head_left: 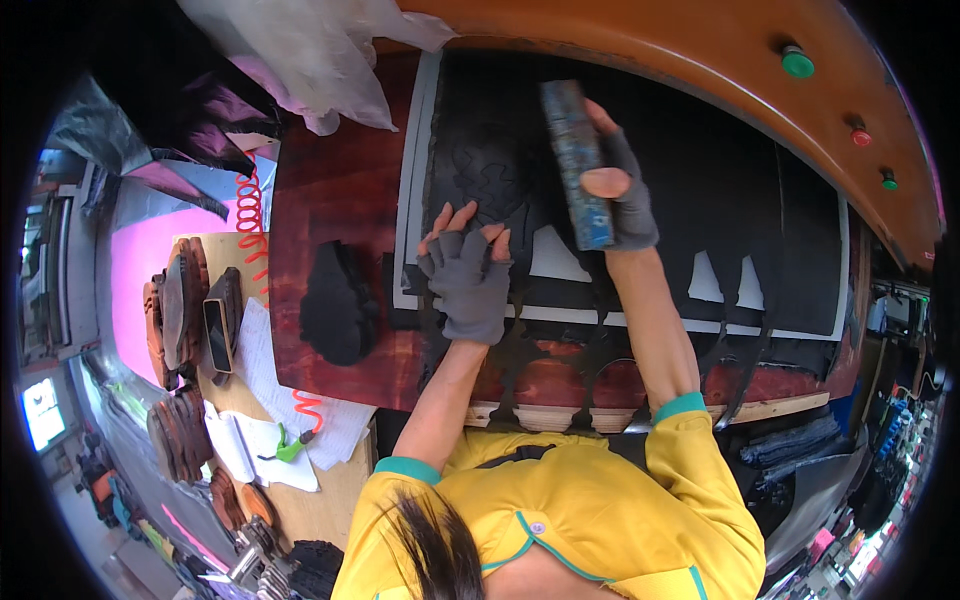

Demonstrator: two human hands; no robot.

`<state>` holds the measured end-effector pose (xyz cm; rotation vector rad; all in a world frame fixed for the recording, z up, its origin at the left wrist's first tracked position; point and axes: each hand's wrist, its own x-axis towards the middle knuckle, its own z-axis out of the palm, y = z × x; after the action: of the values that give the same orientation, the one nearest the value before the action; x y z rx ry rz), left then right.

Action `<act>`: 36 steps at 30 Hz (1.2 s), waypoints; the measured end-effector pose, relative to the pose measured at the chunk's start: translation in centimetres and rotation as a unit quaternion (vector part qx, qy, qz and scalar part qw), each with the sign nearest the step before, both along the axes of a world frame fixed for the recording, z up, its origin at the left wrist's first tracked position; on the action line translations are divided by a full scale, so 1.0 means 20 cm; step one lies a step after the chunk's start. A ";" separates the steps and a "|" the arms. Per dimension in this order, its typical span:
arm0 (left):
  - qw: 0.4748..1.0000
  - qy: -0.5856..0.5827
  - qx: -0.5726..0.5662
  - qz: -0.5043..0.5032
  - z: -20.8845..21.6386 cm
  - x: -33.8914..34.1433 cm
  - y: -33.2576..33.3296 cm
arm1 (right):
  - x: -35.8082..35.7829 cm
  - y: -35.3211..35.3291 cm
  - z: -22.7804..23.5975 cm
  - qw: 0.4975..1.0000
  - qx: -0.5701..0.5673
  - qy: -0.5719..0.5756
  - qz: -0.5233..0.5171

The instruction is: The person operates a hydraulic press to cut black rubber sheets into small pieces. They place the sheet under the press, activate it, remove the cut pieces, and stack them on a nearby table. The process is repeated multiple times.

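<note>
The black sheet (700, 180) spanned twelve to three o'clock, and there at one was the blue-flecked block (575, 165), gripped by the right hand (631, 208), thumb opposing fingers! Dial-centre, the left hand (468, 285) lay slightly spread on the sheet.

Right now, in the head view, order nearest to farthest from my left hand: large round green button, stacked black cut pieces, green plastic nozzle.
1. Stacked black pieces, left of your left hand.
2. Green nozzle, lower left.
3. Large green button, upper right.
</note>
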<state>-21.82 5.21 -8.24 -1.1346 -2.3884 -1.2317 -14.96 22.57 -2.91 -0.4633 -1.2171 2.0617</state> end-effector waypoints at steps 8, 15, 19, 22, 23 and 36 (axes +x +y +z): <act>0.999 0.010 -0.047 -0.015 0.04 0.01 0.00 | 0.20 0.02 -0.02 0.813 0.470 -0.330 -0.096; 0.992 0.017 -0.075 -0.096 0.05 0.17 -0.06 | 0.33 -0.27 -0.07 0.707 0.524 -0.440 -0.179; 0.988 0.066 -0.095 -0.097 -0.02 0.23 -0.02 | 0.40 -0.36 -0.16 0.680 0.594 -0.374 -0.211; 0.988 0.086 -0.074 -0.105 -0.03 0.21 0.01 | 0.42 -0.35 -0.23 0.692 0.573 -0.385 -0.211; 0.987 0.087 -0.077 -0.109 -0.03 0.20 0.02 | 0.42 -0.34 -0.24 0.699 0.557 -0.394 -0.213; 0.979 0.150 -0.007 -0.135 0.06 0.05 0.22 | 0.35 -0.09 -0.09 0.671 0.569 -0.297 -0.370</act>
<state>-20.77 9.63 -6.94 -1.5679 -2.0743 -1.0278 -7.98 20.81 -4.78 -0.8106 -1.9526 0.2088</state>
